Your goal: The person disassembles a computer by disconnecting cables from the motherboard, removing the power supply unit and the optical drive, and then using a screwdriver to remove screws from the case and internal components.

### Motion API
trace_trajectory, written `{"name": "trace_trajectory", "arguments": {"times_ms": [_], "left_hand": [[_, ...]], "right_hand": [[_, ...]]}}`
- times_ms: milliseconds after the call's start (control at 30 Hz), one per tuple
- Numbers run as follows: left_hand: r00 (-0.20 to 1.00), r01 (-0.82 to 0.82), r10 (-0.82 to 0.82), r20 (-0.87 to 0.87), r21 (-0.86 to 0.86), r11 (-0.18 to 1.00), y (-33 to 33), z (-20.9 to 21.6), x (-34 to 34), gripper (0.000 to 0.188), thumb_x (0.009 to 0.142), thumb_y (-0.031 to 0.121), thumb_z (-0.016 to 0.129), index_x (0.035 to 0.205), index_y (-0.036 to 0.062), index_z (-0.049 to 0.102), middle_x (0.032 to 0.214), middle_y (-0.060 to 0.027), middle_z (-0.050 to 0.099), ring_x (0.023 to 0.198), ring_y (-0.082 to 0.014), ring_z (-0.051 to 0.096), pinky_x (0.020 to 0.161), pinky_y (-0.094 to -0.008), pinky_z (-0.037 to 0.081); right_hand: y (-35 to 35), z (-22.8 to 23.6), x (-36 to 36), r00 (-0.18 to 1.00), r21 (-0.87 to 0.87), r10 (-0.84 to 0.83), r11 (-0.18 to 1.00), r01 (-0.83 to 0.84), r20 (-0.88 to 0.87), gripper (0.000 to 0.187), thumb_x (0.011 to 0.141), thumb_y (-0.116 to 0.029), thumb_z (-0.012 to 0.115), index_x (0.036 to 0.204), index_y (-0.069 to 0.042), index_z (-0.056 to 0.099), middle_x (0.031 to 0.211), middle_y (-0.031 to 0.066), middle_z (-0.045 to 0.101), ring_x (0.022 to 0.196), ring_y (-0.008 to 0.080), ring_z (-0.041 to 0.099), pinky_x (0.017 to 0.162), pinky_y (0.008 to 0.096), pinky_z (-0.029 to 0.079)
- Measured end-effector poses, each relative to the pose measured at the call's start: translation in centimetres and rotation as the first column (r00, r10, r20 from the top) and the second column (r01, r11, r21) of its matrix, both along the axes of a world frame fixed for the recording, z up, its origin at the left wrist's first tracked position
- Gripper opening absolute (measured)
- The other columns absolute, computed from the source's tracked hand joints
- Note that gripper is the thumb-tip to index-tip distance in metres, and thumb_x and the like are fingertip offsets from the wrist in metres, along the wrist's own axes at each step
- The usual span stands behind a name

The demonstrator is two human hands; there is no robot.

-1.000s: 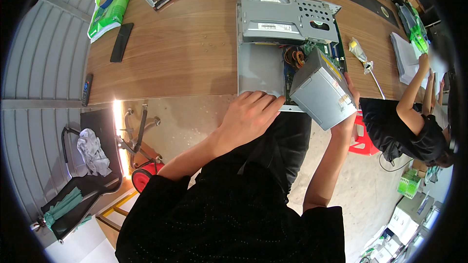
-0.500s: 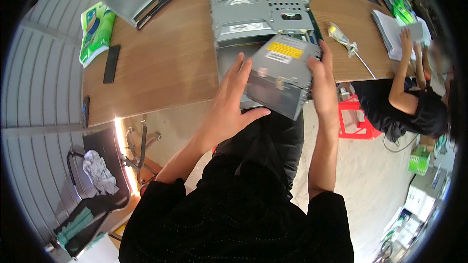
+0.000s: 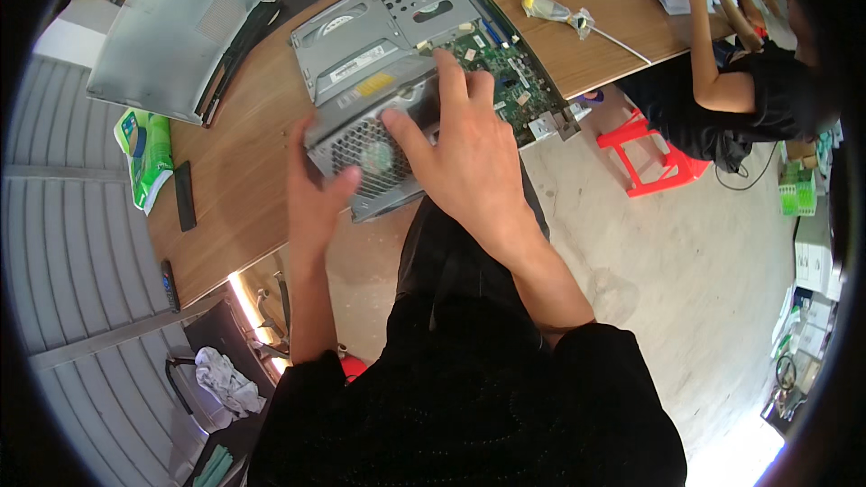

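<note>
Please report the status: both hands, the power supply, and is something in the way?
Left hand, right hand: both on power supply. Grille showing; right hand in the way of its right side. Circuit board exposed beyond.

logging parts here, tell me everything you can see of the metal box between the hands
The grey metal-looking box has a mesh of holes across the face toward the person and a yellow label on its upper face. It tilts over the near part of the open computer case. The right hand grips its right side, thumb over the mesh; the left hand, blurred, is at its left end, contact unclear.
</note>
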State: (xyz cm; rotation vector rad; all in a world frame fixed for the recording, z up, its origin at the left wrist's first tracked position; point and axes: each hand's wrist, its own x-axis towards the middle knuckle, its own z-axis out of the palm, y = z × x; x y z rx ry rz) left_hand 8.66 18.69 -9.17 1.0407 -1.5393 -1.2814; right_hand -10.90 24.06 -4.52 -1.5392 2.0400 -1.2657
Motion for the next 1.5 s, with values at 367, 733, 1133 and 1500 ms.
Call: {"name": "trace_trajectory", "arguments": {"times_ms": [367,733,1133,1500], "left_hand": [[0.972,0.224,-0.222,0.081,-0.020,0.974,-1.7,-4.3,4.3,0.134,0.059,0.057,0.092,0.159,0.0052,0.019,0.153,-0.0163,0.035,0.141,-0.0276,0.037,0.115,-0.0390,0.030],[0.994,0.089,-0.078,0.078,-0.157,0.984,0.1,-5.6,3.0,0.136,0.068,0.076,0.074,0.160,0.0015,0.008,0.161,-0.0186,0.024,0.148,-0.0287,0.026,0.120,-0.0407,0.021],[0.987,-0.005,-0.022,-0.157,-0.167,0.986,1.0,-6.8,0.5,0.124,0.082,0.076,0.062,0.159,-0.0041,0.007,0.163,-0.0179,0.021,0.148,-0.0278,0.025,0.121,-0.0403,0.019],[0.990,-0.031,0.001,-0.142,-0.208,0.978,2.0,-7.1,2.8,0.109,0.090,0.066,0.059,0.158,-0.0036,0.012,0.165,-0.0197,0.016,0.152,-0.0315,0.018,0.122,-0.0442,0.016]], "right_hand": [[2.8,-2.6,-0.1,0.996,-0.105,0.040,0.993,-0.049,-0.085,0.045,0.089,-0.025,0.071,0.121,0.005,0.062,0.103,0.0198,0.060,0.089,0.0362,0.065,0.076,0.0434,0.054],[2.8,-3.9,-2.3,0.994,-0.198,0.108,0.974,-0.105,0.004,0.040,0.090,-0.017,0.070,0.125,0.000,0.062,0.113,0.0165,0.063,0.093,0.0354,0.066,0.079,0.0419,0.054],[-13.1,-6.0,-9.9,0.577,-0.304,-0.159,0.938,-0.164,-0.801,0.038,0.085,-0.003,0.061,0.123,-0.006,0.062,0.122,0.0182,0.065,0.113,0.0352,0.063,0.094,0.0452,0.053],[-15.5,-2.6,-10.8,0.496,-0.025,0.166,0.934,-0.355,-0.852,0.042,0.085,0.001,0.056,0.126,-0.003,0.060,0.110,0.0142,0.070,0.102,0.0309,0.068,0.083,0.0392,0.057]]}}
